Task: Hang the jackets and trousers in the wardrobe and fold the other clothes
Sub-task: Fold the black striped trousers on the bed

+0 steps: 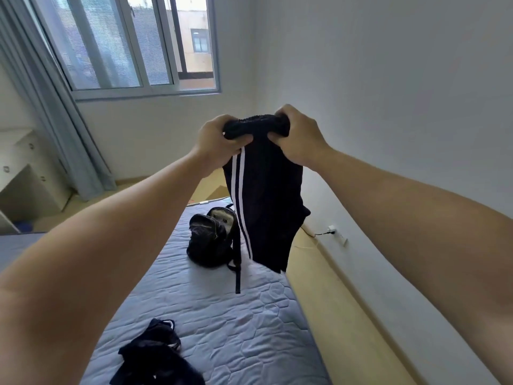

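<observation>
Black shorts with two white side stripes (263, 207) hang in the air over the mattress. Both hands grip the bunched waistband at chest height. My left hand (219, 143) pinches its left end and my right hand (297, 134) clutches its right end. The hem dangles just above the bed. A heap of dark clothes (155, 359) lies on the near part of the mattress, partly cut off by the frame's lower edge.
A black backpack (211, 237) sits open on the grey quilted mattress (222, 315), one strap trailing toward me. A white wall runs along the right with a plugged socket (333, 230). Window, blue curtain (63, 140) and white drawer unit (25, 173) stand at the left.
</observation>
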`<state>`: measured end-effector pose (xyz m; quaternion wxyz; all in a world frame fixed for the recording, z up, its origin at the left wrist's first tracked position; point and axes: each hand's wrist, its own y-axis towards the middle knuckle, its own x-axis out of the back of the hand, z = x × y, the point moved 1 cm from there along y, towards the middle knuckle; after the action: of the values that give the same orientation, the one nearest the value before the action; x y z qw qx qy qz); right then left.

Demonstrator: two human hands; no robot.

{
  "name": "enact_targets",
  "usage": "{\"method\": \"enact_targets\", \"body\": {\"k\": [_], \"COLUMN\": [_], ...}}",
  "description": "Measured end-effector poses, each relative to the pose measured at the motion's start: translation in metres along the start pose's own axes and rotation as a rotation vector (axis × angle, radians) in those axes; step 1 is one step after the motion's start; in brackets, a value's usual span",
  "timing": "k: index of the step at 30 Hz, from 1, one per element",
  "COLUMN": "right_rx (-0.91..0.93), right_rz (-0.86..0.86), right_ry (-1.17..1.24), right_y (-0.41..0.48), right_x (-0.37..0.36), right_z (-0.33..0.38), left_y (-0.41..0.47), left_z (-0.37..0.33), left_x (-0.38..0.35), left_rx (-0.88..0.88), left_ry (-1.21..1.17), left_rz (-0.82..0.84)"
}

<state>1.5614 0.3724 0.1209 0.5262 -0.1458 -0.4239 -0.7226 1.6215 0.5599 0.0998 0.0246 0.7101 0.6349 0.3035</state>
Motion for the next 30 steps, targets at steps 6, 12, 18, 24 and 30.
{"method": "enact_targets", "body": {"k": [6, 12, 18, 24, 30], "right_rx": [-0.054, -0.234, -0.418, -0.469, -0.578], "right_rz": [0.160, 0.470, 0.744, 0.915, 1.024], "right_ry": [-0.023, -0.221, -0.362, -0.401, -0.309], "right_y": [-0.066, -0.169, -0.258, -0.330, -0.392], "right_x": [-0.034, -0.119, -0.192, -0.242, -0.277], "right_z": [-0.011, -0.041, -0.066, -0.085, -0.083], "left_y": [-0.067, -0.170, -0.270, -0.351, -0.413], "left_z": [0.046, 0.146, 0.220, 0.264, 0.293], "left_x": [0.006, -0.011, -0.034, -0.043, -0.037], "left_rx": [0.091, 0.153, 0.283, 0.396, 0.530], "left_ry": [0.182, 0.390, 0.427, 0.416, 0.403], "left_rz": [0.139, 0.424, 0.617, 0.790, 0.907]}}
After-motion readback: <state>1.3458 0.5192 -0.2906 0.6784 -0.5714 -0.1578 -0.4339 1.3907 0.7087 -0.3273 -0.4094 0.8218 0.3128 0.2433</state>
